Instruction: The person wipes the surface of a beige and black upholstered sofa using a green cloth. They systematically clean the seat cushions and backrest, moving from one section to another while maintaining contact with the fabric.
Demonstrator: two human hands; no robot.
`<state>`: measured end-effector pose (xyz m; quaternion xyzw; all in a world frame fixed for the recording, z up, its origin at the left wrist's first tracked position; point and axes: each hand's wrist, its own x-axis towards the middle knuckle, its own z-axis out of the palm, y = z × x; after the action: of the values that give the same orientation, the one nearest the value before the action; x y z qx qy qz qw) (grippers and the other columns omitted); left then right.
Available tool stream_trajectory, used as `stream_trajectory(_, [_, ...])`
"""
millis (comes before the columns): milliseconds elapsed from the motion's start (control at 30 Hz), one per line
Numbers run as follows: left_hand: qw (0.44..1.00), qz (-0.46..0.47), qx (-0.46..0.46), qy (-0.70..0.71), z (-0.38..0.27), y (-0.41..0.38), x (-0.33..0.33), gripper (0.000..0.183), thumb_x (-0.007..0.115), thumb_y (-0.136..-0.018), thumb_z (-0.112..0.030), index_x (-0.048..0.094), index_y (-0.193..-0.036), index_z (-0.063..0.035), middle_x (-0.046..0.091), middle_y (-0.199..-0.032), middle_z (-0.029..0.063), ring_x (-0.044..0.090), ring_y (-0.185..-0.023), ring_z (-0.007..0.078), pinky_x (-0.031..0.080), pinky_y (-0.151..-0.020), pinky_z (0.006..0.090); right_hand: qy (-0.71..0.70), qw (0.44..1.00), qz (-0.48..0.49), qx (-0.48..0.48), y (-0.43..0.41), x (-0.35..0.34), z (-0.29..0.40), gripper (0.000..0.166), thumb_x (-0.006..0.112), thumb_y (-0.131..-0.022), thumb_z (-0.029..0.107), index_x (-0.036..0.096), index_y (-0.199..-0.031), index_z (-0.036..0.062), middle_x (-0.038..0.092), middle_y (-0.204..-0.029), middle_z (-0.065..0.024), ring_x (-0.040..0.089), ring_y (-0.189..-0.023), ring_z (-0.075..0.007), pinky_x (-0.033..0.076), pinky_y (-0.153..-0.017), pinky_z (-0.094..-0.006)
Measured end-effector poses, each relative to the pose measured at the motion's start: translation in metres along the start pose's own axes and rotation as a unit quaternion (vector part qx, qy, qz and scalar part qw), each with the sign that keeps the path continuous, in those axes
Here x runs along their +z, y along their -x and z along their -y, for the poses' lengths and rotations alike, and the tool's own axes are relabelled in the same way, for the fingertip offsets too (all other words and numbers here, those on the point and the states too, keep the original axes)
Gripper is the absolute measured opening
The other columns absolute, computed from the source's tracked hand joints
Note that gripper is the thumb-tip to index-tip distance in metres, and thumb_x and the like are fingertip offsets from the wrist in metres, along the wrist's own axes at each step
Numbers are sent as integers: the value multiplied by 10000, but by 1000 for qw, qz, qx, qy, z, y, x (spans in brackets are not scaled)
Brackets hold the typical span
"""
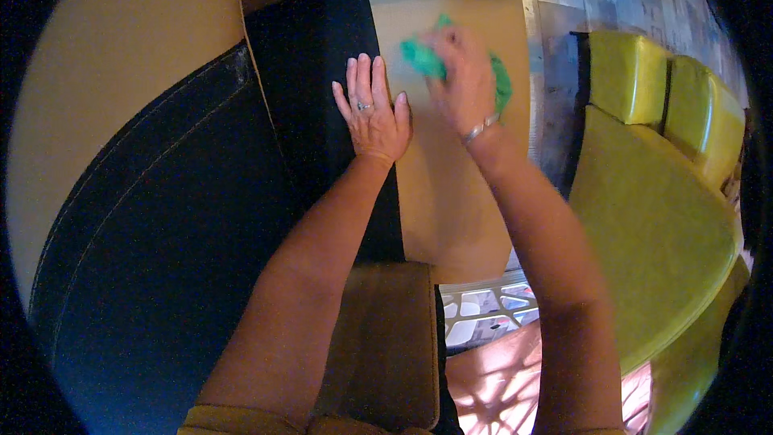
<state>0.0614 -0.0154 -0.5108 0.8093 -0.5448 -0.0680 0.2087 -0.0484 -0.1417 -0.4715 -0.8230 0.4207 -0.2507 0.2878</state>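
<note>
My right hand (462, 75), blurred and wearing a bracelet at the wrist, holds a crumpled green cloth (423, 59) against the tan section (447, 193) of a flat surface. Part of the cloth shows beyond the hand's right side. Lower and to the left, my left hand (377, 115) lies palm down with its fingers apart. It rests across the seam between the black section (314, 60) and the tan section, holding nothing. A ring is on one of its fingers.
On the left is black stitched upholstery (151, 241) with a beige panel (121, 24) behind it. A yellow-green padded bench (646, 241) with back cushions (616, 78) stands at right. A brown padded piece (386, 344) lies below my arms, beside a pale openwork piece (483, 308).
</note>
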Motion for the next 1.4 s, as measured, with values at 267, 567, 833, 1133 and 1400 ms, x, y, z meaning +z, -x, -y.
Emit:
stream_trajectory(267, [1000, 6, 6, 3, -4, -1, 1, 686, 584, -899, -241, 340, -1495, -4, 283, -1581, 195, 214, -1487, 388, 90, -1178, 623, 105, 994, -30, -28, -44, 37, 9, 384, 741, -672, 46, 704, -1047, 125, 628, -1049, -113, 591, -974, -334, 500, -830, -437])
stream_trajectory(567, [1000, -9, 15, 1, -4, 2, -1, 654, 551, -912, -234, 347, -1491, -6, 282, -1574, 221, 237, -1478, 401, 108, -1175, 624, 85, 988, -125, 27, -47, -20, -40, 398, 709, -698, 68, 681, -1093, 109, 613, -1067, -140, 583, -1019, -364, 495, -882, -424])
stream_trajectory(833, [999, -14, 15, -34, 2, 5, 0, 674, 559, -898, -207, 327, -1501, -15, 282, -1576, 205, 234, -1477, 398, 123, -1173, 628, 3, 998, 19, 62, 0, -13, -22, 383, 720, -738, 127, 668, -1117, 120, 613, -1075, -148, 577, -1021, -375, 483, -900, -442])
stream_trajectory(1133, [999, -14, 27, -24, -2, 0, 2, 691, 582, -897, -218, 323, -1506, -16, 267, -1579, 196, 224, -1481, 393, 119, -1169, 633, 116, 978, -122, 126, -45, -28, -90, 417, 750, -705, 209, 684, -1113, 147, 613, -1106, -163, 576, -1035, -381, 493, -886, -473])
stream_trajectory(1400, [999, -12, 21, -31, 3, 6, 1, 658, 527, -930, -246, 316, -1506, -7, 269, -1583, 209, 219, -1484, 392, 97, -1179, 620, -24, 993, 14, 117, 18, -30, -31, 390, 759, -678, 140, 683, -1060, 136, 609, -1075, -136, 571, -1017, -373, 482, -883, -460])
